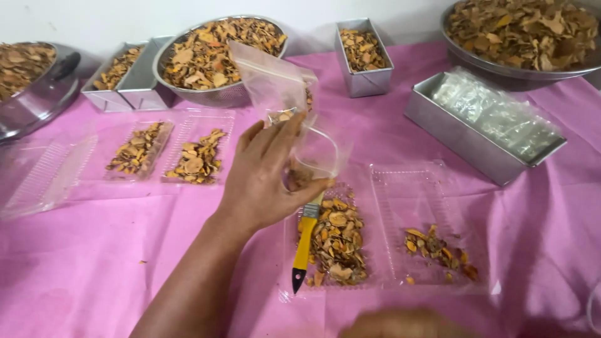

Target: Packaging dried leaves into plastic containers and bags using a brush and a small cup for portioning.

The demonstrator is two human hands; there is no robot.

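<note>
I record the left hand [266, 178] raised over the pink tablecloth [94, 263], fingers curled and pinching a small clear plastic bag [285, 94] that stands upright above a clear two-compartment tray [438, 188]. A yellow-handled brush [305, 241] lies on the tray's left compartment, partly over a heap of dried orange-brown slices [338, 241], its bristle end hidden behind that hand. Of the right hand [404, 324] I see only a sliver at the bottom edge, and I cannot tell whether it is spread or closed.
</note>
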